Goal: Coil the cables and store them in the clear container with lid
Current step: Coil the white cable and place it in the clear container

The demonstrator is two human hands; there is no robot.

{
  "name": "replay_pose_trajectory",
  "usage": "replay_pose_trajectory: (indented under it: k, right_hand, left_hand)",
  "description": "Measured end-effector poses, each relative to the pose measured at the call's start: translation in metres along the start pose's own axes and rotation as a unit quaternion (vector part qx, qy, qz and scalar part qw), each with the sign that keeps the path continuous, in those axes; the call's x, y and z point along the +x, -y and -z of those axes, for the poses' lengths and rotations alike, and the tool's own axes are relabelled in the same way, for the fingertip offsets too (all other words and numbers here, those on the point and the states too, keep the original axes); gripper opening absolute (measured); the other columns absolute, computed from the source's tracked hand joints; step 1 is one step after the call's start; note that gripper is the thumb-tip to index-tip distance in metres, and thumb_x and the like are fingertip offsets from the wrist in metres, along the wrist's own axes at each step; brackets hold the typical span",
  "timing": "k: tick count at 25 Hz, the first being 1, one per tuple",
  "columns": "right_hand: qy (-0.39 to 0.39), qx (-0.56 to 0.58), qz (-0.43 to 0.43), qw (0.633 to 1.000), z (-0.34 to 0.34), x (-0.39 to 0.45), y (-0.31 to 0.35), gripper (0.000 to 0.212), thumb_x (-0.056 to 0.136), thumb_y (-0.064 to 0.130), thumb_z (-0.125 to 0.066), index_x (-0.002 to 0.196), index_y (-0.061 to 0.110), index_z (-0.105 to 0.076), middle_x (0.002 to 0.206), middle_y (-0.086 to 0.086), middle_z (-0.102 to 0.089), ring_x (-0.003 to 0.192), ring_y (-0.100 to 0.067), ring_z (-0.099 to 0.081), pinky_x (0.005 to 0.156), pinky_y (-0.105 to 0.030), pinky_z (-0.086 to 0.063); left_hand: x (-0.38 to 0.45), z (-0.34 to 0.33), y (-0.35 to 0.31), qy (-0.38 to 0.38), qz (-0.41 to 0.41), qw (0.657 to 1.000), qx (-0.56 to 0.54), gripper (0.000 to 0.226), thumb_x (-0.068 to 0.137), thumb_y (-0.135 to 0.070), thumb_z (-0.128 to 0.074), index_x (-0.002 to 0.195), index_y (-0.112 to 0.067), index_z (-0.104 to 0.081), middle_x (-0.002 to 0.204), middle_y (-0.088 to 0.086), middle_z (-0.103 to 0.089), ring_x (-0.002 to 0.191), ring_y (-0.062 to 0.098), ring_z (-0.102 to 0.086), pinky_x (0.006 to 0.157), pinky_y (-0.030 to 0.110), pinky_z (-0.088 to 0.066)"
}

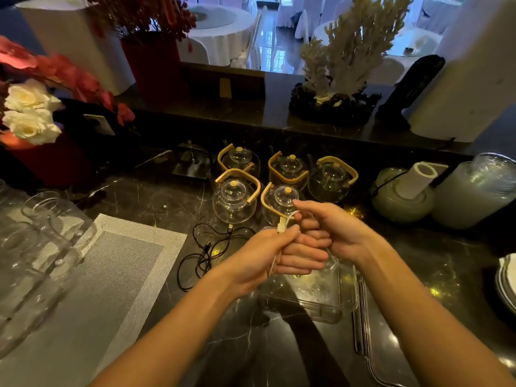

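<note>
White cable (284, 222), plug up, both hands

Both forearms reaching forward, left hand (268, 255) fisted, right hand (332, 233) curled — fingers overlapping, hands touching

Just one view here, a wide-angle head cam looking forward and down over a dark marble counter (145, 202). Both forearms reach in from the bottom edge, so it sits close above the work. Upper frame looks past the counter into a dining room; edges curve noticeably.
</note>
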State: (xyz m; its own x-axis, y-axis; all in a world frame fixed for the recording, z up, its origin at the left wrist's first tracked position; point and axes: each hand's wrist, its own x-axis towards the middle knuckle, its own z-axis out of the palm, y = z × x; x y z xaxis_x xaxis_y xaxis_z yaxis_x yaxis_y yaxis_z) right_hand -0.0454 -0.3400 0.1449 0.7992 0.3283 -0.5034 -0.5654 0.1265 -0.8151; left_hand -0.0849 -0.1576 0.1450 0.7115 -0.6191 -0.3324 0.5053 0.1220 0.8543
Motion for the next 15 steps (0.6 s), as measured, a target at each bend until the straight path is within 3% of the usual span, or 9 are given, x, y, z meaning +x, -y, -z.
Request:
replay_pose_trajectory:
  k: [3,8,13,15]
  right_hand:
    - [-0.030,-0.094,0.037,0.994,-0.011,-0.011,0.017,0.027,0.100,0.025,-0.059,0.095,0.004,-0.074,0.060,0.004,-0.037,0.044,-0.006,-0.028,0.039,-0.018,-0.018]
    - [-0.104,-0.227,0.117,0.961,-0.043,-0.035,0.004,0.026,0.103,0.018,-0.054,0.097,0.001,-0.073,0.060,0.007,-0.063,0.048,0.000,-0.057,0.044,-0.013,-0.041]
    - [-0.066,-0.222,0.116,0.966,-0.049,-0.051,-0.055,0.028,0.105,0.023,-0.051,0.093,0.009,-0.071,0.061,-0.001,-0.052,0.046,-0.009,-0.044,0.044,-0.024,-0.035]
    - [-0.034,-0.191,0.066,0.979,-0.042,-0.057,-0.082,0.041,0.104,0.039,-0.053,0.078,0.013,-0.071,0.057,-0.001,-0.051,0.045,-0.012,-0.043,0.047,-0.027,-0.038]
  left_hand:
    - [0.009,0.005,0.017,-0.056,0.013,0.998,0.005,0.060,0.106,-0.049,-0.028,0.133,-0.007,-0.061,0.119,0.018,-0.073,0.112,0.030,-0.071,0.101,0.042,-0.054]
    - [0.022,0.004,0.024,-0.087,-0.002,0.991,-0.099,0.058,0.105,-0.054,-0.020,0.145,-0.023,-0.048,0.125,0.017,-0.071,0.116,0.028,-0.069,0.106,0.041,-0.050]
    - [0.030,0.011,0.010,-0.092,-0.055,0.964,-0.243,0.054,0.108,-0.045,-0.026,0.152,-0.016,-0.037,0.130,0.013,-0.069,0.119,0.026,-0.067,0.097,0.038,-0.054]
    - [0.030,0.014,0.003,-0.070,-0.075,0.953,-0.285,0.051,0.108,-0.040,-0.031,0.148,-0.011,-0.042,0.118,0.016,-0.074,0.101,0.025,-0.075,0.079,0.032,-0.062]
